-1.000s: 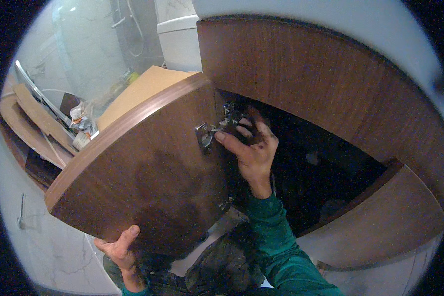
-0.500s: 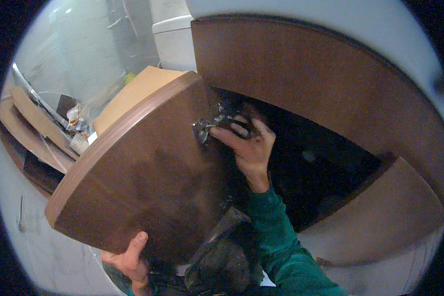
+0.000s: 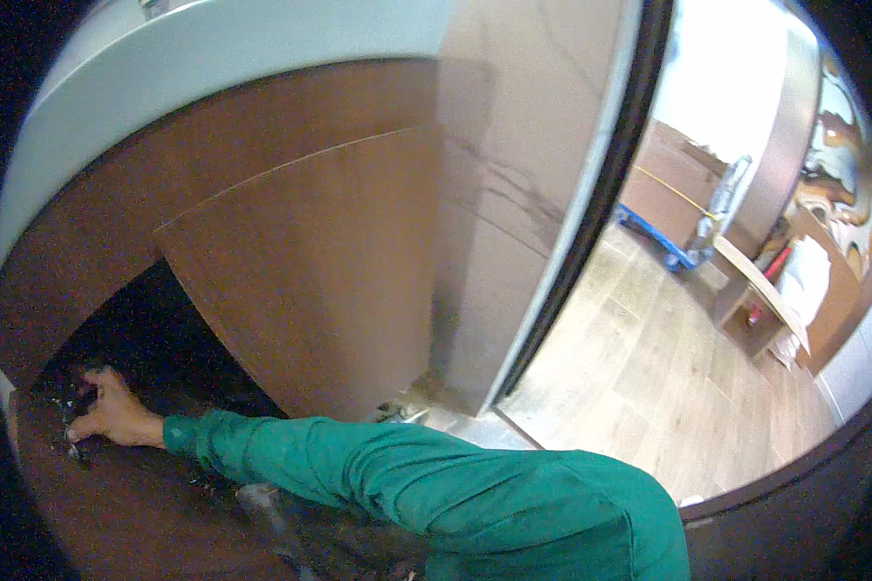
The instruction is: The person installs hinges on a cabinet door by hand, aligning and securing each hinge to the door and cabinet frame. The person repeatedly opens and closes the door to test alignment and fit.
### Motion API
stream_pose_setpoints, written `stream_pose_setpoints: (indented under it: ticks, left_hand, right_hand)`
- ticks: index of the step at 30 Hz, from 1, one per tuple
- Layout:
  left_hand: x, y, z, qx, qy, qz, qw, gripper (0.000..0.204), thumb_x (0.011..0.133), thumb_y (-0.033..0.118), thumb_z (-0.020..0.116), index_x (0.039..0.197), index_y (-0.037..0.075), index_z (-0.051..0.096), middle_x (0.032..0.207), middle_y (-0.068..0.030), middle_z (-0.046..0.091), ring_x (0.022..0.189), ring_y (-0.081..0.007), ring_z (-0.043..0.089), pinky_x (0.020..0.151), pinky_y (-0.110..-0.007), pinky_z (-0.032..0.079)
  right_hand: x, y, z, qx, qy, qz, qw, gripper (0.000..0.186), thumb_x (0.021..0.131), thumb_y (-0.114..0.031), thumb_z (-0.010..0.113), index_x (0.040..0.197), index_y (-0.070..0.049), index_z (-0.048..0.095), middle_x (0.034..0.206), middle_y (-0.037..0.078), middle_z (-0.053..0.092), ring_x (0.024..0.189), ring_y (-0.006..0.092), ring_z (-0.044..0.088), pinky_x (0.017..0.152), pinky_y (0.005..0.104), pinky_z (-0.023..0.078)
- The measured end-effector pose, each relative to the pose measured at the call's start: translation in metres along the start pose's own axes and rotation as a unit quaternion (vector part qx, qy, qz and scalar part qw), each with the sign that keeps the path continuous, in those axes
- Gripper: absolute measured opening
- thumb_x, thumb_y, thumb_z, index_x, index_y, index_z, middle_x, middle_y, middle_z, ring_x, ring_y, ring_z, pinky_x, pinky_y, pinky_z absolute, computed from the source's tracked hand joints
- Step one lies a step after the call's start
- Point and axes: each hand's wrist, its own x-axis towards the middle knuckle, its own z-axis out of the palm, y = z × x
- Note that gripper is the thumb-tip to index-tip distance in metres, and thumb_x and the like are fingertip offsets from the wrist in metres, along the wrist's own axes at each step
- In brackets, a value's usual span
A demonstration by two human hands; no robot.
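Note:
My right hand (image 3: 116, 412) reaches to the far left in a green sleeve (image 3: 358, 470). Its fingers are closed around a metal cabinet hinge (image 3: 74, 447) at the edge of a brown cabinet door (image 3: 116, 513), which stands swung out at the lower left. Past the fingers lies the dark opening (image 3: 150, 315) of the cabinet. My left hand is out of view.
A second brown door (image 3: 329, 261) fills the cabinet's right part, under a pale basin (image 3: 290, 34). To the right are a grey tiled wall (image 3: 494, 223), a dark door frame (image 3: 591, 213), and a wood-look floor (image 3: 591, 368) with a blue dolly (image 3: 654, 237) and boards (image 3: 746, 300).
The view has swung to the right, so the hinge and door now lie at the left edge. My right hand stays at the hinge; my left hand has left the picture.

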Motion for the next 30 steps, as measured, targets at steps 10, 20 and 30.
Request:
stream_pose_setpoints:
  ticks: [10,20,30]
  left_hand:
    - [0.037,-0.052,-0.009,0.018,-0.008,0.041,0.999,0.068,0.073,0.049,0.068,0.116,-0.002,0.059,0.111,-0.0219,0.061,0.099,-0.0308,0.060,0.094,-0.042,0.043]
    - [0.085,-0.092,0.010,0.013,0.066,0.343,0.937,0.078,0.068,0.073,0.060,0.087,-0.003,0.064,0.084,-0.0184,0.063,0.072,-0.0322,0.058,0.069,-0.044,0.044]
    - [0.075,-0.069,0.029,-0.106,0.099,0.506,0.850,0.058,0.083,0.051,0.063,0.083,-0.007,0.056,0.068,-0.0124,0.058,0.050,-0.0216,0.048,0.050,-0.032,0.043]
  right_hand:
    - [-0.012,-0.003,-0.033,-0.053,-0.090,-0.031,0.994,0.058,0.059,-0.014,0.083,0.109,0.005,0.059,0.099,0.010,0.060,0.093,0.0188,0.054,0.081,0.0304,0.046]
    - [-0.031,-0.036,-0.020,-0.074,-0.075,-0.013,0.994,0.059,0.056,-0.025,0.084,0.102,0.003,0.060,0.095,0.012,0.061,0.089,0.0220,0.056,0.079,0.0350,0.046]
    - [-0.004,-0.037,0.010,-0.163,-0.069,0.164,0.971,0.071,0.068,-0.014,0.072,0.131,0.004,0.044,0.129,0.022,0.051,0.121,0.0361,0.048,0.094,0.0405,0.044]
